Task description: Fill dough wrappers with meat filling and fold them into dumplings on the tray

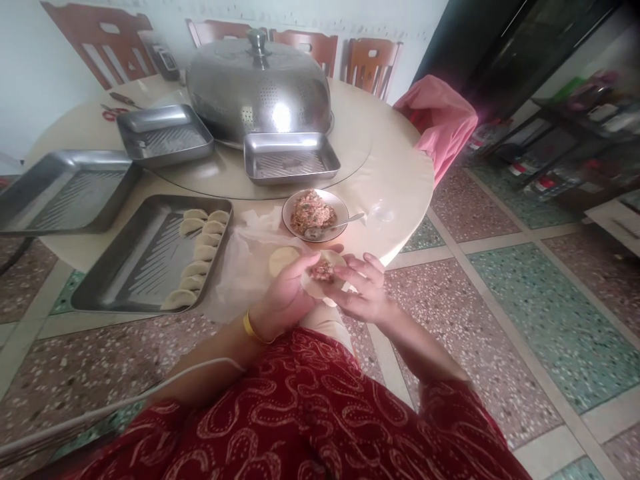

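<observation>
A round pale desk (395, 180) stands on speckled tiled floor (525, 293), carrying steel trays, a domed lid (257, 87) and a bowl of filling (315, 215). The nearest tray (115, 273) holds a row of folded dumplings (197, 257); the shelves at the right are blurred, perhaps bottles. The left hand (285, 293) cups a filled wrapper (323, 273), the right hand (363, 290) pinching its edge, fingers curled

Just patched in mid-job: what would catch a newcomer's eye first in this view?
Front and centre, the left hand and right hand cradle an open dumpling wrapper with meat filling on it. Just beyond sits a bowl of filling with a spoon, and to the left a steel tray holds a row of folded dumplings. A big perforated metal dome cover dominates the table's middle.
</observation>
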{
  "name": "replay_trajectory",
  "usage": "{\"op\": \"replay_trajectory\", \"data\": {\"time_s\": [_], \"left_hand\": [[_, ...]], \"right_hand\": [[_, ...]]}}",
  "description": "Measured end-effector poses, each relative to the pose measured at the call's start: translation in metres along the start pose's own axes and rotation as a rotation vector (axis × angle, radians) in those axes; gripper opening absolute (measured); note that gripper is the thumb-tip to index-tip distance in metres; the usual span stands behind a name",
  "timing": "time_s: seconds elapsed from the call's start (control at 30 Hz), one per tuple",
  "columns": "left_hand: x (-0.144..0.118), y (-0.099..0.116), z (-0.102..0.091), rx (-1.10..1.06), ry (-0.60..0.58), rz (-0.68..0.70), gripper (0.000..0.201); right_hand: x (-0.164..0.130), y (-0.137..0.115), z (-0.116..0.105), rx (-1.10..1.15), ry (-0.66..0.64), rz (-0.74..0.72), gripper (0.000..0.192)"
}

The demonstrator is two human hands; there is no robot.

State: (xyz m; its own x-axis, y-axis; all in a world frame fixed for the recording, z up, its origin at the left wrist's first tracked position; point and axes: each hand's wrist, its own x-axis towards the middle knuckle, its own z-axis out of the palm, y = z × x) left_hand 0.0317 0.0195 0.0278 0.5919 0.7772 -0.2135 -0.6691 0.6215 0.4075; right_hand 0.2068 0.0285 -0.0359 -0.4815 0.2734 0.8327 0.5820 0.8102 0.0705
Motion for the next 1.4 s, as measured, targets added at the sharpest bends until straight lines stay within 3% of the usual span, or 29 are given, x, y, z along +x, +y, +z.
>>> {"op": "replay_trajectory", "data": {"time_s": [0.3, 0.5, 0.8, 1.0, 1.1, 1.27, 1.4], "left_hand": [[0.004, -0.003, -0.009, 0.214, 0.039, 0.056, 0.031], [0.003, -0.007, -0.012, 0.459, 0.035, 0.186, 0.01], [0.0, -0.011, -0.016, 0.579, 0.101, 0.266, 0.011], [-0.006, 0.001, -0.017, 1.08, -0.015, 0.37, 0.008], [-0.007, 0.0, -0.022, 1.002, 0.007, 0.306, 0.009], [-0.007, -0.013, -0.033, 0.725, 0.064, 0.25, 0.029], [-0.011, -0.009, -0.024, 0.87, -0.005, 0.315, 0.028]], "right_hand": [[0.008, -0.002, 0.004, -0.075, 0.127, -0.087, 0.011], [0.009, -0.007, 0.006, -0.046, 0.145, -0.012, 0.013], [0.02, -0.02, 0.002, 0.07, 0.171, 0.127, 0.01], [0.029, -0.024, -0.001, 0.159, 0.188, 0.157, 0.01], [0.032, -0.027, -0.004, 0.187, 0.185, 0.161, 0.013], [0.032, -0.031, -0.005, 0.239, 0.154, 0.237, 0.019], [0.037, -0.032, -0.006, 0.299, 0.161, 0.302, 0.019]]}}
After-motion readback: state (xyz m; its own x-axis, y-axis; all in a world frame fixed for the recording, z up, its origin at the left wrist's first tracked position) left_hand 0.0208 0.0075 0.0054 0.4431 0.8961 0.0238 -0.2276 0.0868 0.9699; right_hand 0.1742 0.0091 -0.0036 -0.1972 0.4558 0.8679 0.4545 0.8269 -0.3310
